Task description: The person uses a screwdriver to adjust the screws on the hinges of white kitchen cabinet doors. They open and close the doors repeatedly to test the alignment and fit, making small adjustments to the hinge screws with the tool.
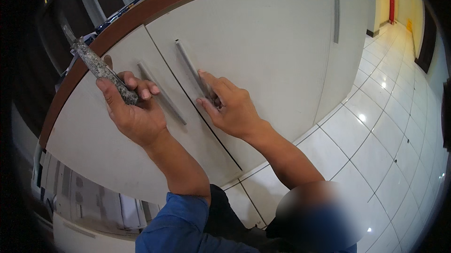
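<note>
My left hand (139, 115) holds a hand tool with a speckled grey handle (102, 66). The tool tilts up to the left, and a thin, blurred shaft sticks out at its far end. The handle's lower end rests between my thumb and fingers. My right hand (232, 108) pinches the lower part of a grey bar handle (190, 61) on a white cabinet door (267, 48). My thumb is on its left side, my fingers on its right; they hide its lower end. A second bar handle (162, 94), on the adjoining door, lies just right of my left hand.
A brown countertop edge (141, 12) runs above the doors, with various items along its top. Another vertical handle (337, 20) is farther right. White floor tiles (356, 140) stretch along the right. Shelves or drawers (95, 200) show at lower left.
</note>
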A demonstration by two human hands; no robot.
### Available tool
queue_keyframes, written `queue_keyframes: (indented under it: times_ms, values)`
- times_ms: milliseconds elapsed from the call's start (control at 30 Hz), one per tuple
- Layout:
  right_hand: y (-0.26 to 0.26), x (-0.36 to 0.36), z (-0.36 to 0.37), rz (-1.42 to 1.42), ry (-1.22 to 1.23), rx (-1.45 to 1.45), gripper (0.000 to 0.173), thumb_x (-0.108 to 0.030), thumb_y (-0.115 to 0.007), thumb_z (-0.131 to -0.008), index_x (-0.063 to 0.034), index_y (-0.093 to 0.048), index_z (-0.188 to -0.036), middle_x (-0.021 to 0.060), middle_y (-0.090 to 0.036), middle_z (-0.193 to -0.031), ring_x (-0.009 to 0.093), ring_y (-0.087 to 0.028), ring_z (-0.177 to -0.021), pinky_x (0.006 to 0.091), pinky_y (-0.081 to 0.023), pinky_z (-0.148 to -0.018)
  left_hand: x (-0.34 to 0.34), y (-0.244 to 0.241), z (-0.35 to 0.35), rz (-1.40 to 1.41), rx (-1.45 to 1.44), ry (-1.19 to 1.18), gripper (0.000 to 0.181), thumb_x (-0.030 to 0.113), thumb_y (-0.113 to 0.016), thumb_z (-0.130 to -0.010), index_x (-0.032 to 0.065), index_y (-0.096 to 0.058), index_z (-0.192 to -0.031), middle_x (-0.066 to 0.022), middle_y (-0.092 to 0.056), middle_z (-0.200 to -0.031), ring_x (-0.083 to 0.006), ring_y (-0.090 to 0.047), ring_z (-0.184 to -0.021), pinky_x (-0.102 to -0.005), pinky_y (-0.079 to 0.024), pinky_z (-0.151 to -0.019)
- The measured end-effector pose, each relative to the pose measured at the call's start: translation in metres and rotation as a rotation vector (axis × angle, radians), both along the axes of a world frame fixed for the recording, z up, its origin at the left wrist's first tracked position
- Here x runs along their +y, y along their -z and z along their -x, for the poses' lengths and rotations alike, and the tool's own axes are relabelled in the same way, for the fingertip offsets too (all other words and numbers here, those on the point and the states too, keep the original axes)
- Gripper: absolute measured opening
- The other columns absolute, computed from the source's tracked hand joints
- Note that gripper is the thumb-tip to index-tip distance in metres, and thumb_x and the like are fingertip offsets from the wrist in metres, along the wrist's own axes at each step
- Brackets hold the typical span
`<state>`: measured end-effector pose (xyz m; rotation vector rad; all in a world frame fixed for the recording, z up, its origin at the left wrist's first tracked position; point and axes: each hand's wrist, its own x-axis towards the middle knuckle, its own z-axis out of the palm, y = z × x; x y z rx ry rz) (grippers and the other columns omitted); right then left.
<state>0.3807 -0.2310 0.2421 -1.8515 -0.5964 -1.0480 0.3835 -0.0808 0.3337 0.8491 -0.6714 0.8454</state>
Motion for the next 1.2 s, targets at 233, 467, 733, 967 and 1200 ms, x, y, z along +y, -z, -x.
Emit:
queue_keyframes:
  times_ms: [233,467,733,967,1200]
  values:
    - [0.002,0.003,-0.004,-0.022,-0.002,-0.054,0.056,-0.010,-0.071,-0.086,-0.0035,-0.050,-0.137,0.0172,-0.063,-0.095,0.032,-0.066,-0.073,0.0386,-0.054,-0.065,0.001,-0.003,0.001,0.005,-0.007,0.054,0.045,0.040,-0.045,-0.105,0.0045,-0.048,-0.133,-0.0037,-0.057,-0.077,-0.0080,-0.047,-0.052,-0.0255,-0.043,-0.050]
    - [0.007,0.005,-0.007,-0.033,0.010,-0.110,0.054,-0.007,-0.070,-0.085,-0.0033,-0.051,-0.136,0.0163,-0.062,-0.093,0.031,-0.064,-0.071,0.0387,-0.053,-0.061,0.002,-0.003,-0.001,0.022,0.006,0.047,0.043,0.038,-0.044,-0.106,0.0052,-0.046,-0.134,-0.0042,-0.059,-0.079,-0.0088,-0.047,-0.052,-0.0256,-0.041,-0.050]
    - [0.008,0.009,-0.012,-0.049,0.075,-0.188,0.050,-0.004,-0.071,-0.085,-0.0029,-0.056,-0.132,0.0141,-0.061,-0.085,0.027,-0.063,-0.066,0.0355,-0.052,-0.057,0.006,0.000,-0.006,0.099,-0.040,0.114,0.054,0.043,-0.044,-0.104,0.0021,-0.043,-0.138,-0.0041,-0.056,-0.078,-0.0104,-0.048,-0.051,-0.0281,-0.047,-0.052]
    - [0.003,0.020,-0.009,-0.084,0.099,-0.225,0.044,-0.002,-0.072,-0.085,-0.0019,-0.060,-0.127,0.0130,-0.062,-0.081,0.022,-0.061,-0.060,0.0322,-0.050,-0.054,0.015,-0.005,-0.004,0.158,-0.033,0.032,0.054,0.042,-0.042,-0.105,0.0008,-0.044,-0.139,-0.0033,-0.054,-0.076,-0.0098,-0.048,-0.053,-0.0286,-0.049,-0.055]
    - [0.011,0.024,-0.014,-0.066,0.165,-0.250,0.041,-0.003,-0.073,-0.085,-0.0016,-0.063,-0.124,0.0096,-0.059,-0.076,0.016,-0.057,-0.058,0.0283,-0.048,-0.053,0.013,0.003,-0.003,0.056,-0.013,0.031,0.048,0.039,-0.049,-0.104,-0.0001,-0.048,-0.132,-0.0014,-0.055,-0.077,-0.0067,-0.049,-0.056,-0.0264,-0.050,-0.057]
